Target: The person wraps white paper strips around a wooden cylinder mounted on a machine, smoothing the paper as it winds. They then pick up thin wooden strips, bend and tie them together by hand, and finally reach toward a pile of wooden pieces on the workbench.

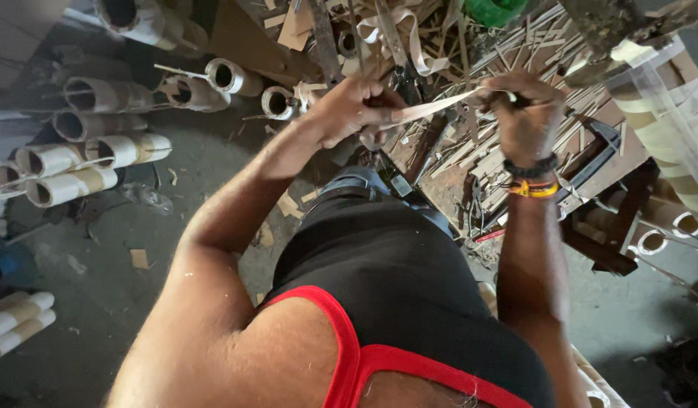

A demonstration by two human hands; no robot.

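My left hand (pixel 356 109) and my right hand (pixel 524 113) both grip a thin pale strip (pixel 438 107) of wood or cane, stretched taut between them at chest height. The left hand closes on its left end, the right hand on its right end. My right wrist wears a dark band and an orange-yellow band (pixel 535 181). Below the strip lies a cluttered bench (pixel 583 136) covered with several thin sticks and offcuts. More pale strips (pixel 409 38) curl above the hands.
Several cardboard-like tubes (pixel 99 155) lie stacked on the grey floor at left, with more tubes (pixel 16 321) at lower left. A large pale wrapped cylinder (pixel 677 113) stands at right. A green container (pixel 494 10) sits at the top. Scraps litter the floor (pixel 141 258).
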